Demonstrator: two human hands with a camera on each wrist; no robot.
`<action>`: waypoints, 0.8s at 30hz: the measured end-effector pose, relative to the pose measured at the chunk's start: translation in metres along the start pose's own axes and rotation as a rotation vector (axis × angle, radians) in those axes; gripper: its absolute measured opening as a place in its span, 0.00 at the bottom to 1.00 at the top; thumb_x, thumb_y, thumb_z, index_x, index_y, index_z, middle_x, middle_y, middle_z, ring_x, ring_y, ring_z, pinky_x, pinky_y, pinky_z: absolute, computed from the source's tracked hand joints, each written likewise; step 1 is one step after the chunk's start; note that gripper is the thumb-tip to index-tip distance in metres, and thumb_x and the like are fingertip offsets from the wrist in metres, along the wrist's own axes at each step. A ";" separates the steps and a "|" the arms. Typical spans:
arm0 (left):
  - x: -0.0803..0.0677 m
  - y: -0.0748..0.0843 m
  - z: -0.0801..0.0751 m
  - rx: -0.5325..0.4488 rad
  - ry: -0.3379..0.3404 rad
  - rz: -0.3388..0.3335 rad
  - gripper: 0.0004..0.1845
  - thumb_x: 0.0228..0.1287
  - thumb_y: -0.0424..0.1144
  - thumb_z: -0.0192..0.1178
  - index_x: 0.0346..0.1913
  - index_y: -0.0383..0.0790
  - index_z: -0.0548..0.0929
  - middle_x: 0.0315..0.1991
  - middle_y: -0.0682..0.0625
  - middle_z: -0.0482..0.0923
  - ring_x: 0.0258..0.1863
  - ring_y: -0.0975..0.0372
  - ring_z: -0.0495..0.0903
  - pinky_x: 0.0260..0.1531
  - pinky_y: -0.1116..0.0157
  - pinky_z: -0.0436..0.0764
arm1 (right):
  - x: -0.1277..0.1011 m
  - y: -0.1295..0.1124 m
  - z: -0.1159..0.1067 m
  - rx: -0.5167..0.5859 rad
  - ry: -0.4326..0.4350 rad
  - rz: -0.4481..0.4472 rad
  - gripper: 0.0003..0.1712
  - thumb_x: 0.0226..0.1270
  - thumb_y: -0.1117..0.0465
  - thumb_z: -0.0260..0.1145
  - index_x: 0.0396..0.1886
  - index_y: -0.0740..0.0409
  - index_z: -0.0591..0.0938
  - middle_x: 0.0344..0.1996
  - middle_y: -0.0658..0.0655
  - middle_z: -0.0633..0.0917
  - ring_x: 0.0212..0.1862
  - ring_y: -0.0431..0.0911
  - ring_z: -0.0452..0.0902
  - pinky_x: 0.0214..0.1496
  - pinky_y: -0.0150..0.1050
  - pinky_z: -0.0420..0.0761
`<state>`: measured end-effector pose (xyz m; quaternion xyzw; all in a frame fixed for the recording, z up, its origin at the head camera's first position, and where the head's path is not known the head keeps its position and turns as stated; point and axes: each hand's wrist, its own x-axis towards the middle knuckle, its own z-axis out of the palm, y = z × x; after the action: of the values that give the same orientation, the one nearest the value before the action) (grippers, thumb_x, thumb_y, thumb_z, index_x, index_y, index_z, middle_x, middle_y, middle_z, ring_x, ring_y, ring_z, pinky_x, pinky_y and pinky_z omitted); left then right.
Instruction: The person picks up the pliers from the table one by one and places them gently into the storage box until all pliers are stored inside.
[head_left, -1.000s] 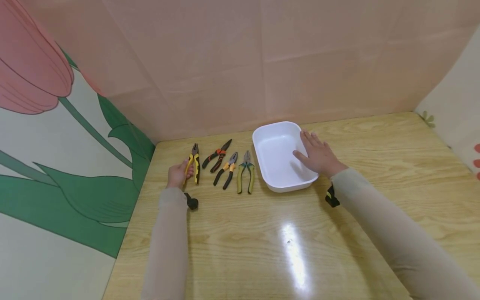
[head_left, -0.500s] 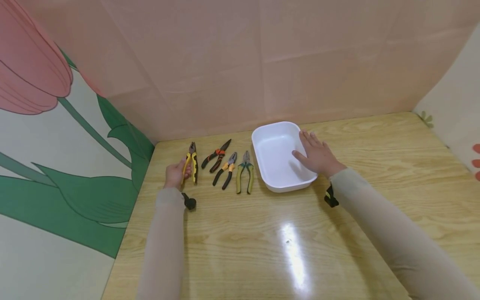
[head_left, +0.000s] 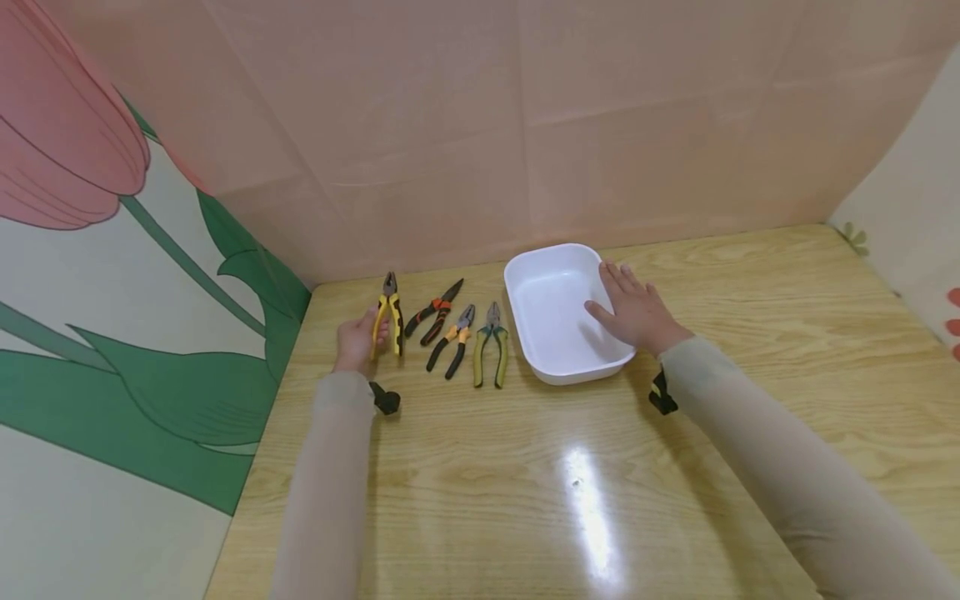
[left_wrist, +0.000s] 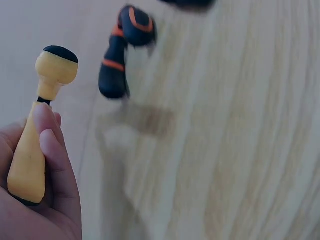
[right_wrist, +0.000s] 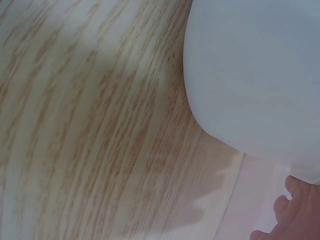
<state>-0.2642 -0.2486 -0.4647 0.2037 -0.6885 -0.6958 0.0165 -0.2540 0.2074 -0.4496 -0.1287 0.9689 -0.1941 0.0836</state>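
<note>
On the left side of the table, my left hand (head_left: 357, 340) grips yellow-and-black combination pliers (head_left: 382, 312) by one handle, jaw end pointing to the far wall. In the left wrist view the fingers curl round the near yellow handle (left_wrist: 27, 167), the other handle standing apart beyond it. Black-and-orange long-nose pliers (head_left: 437, 313) lie just right of them, and their handles (left_wrist: 114, 75) show in that wrist view too. My right hand (head_left: 639, 317) rests with straight, spread fingers on the right rim of a white rectangular tray (head_left: 551, 292). The right wrist view shows the tray's outer wall (right_wrist: 250, 75) and fingers (right_wrist: 295, 212).
Between the long-nose pliers and the tray lie black-and-orange-yellow combination pliers (head_left: 453, 340) and green-handled pliers (head_left: 491, 346). A pink-covered wall (head_left: 420, 167) runs along the table's back edge, and a flower-printed wall (head_left: 172, 358) borders the left. The wooden table (head_left: 465, 483) extends toward me.
The left hand and its yellow-and-black pliers have shifted slightly, now a little farther toward the back wall. The right hand, tray and other pliers have stayed put.
</note>
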 end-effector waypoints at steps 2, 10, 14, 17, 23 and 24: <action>-0.003 0.003 0.005 0.014 0.000 0.023 0.25 0.79 0.43 0.54 0.55 0.17 0.79 0.30 0.47 0.82 0.26 0.65 0.80 0.31 0.72 0.81 | 0.000 0.000 0.000 0.001 0.001 0.002 0.50 0.80 0.34 0.40 0.81 0.63 0.36 0.81 0.67 0.39 0.80 0.63 0.29 0.75 0.70 0.35; -0.001 0.007 0.020 0.093 -0.023 0.085 0.26 0.79 0.45 0.54 0.54 0.18 0.80 0.33 0.43 0.84 0.27 0.64 0.82 0.40 0.67 0.85 | 0.001 0.001 0.001 -0.004 0.001 0.003 0.50 0.80 0.33 0.38 0.81 0.63 0.36 0.81 0.66 0.39 0.80 0.62 0.28 0.75 0.70 0.35; -0.003 0.010 0.030 0.071 -0.034 0.088 0.26 0.79 0.46 0.54 0.53 0.18 0.81 0.38 0.39 0.83 0.30 0.62 0.82 0.42 0.65 0.85 | 0.001 0.002 0.002 -0.010 -0.003 0.008 0.51 0.79 0.32 0.38 0.81 0.63 0.36 0.81 0.66 0.39 0.80 0.62 0.28 0.75 0.69 0.35; -0.006 0.012 0.038 0.029 -0.029 0.092 0.25 0.78 0.46 0.55 0.51 0.19 0.82 0.35 0.41 0.83 0.29 0.61 0.81 0.44 0.62 0.84 | 0.001 0.003 0.002 -0.008 0.000 0.009 0.50 0.80 0.33 0.38 0.81 0.63 0.36 0.81 0.66 0.39 0.80 0.63 0.29 0.76 0.69 0.35; -0.015 0.018 0.053 -0.009 -0.027 0.120 0.24 0.78 0.46 0.56 0.50 0.21 0.83 0.33 0.44 0.83 0.28 0.62 0.82 0.47 0.58 0.84 | 0.000 0.002 0.002 -0.003 0.008 0.003 0.48 0.81 0.36 0.41 0.81 0.63 0.36 0.81 0.66 0.39 0.80 0.62 0.28 0.76 0.68 0.36; -0.016 0.019 0.055 -0.010 -0.032 0.124 0.25 0.78 0.46 0.56 0.50 0.20 0.83 0.34 0.42 0.84 0.28 0.62 0.82 0.46 0.59 0.84 | 0.000 0.001 0.002 -0.003 0.008 0.002 0.48 0.81 0.37 0.42 0.81 0.63 0.36 0.81 0.66 0.40 0.80 0.62 0.28 0.76 0.68 0.36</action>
<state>-0.2710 -0.1923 -0.4436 0.1493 -0.6966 -0.7000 0.0496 -0.2543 0.2079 -0.4518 -0.1273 0.9697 -0.1929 0.0797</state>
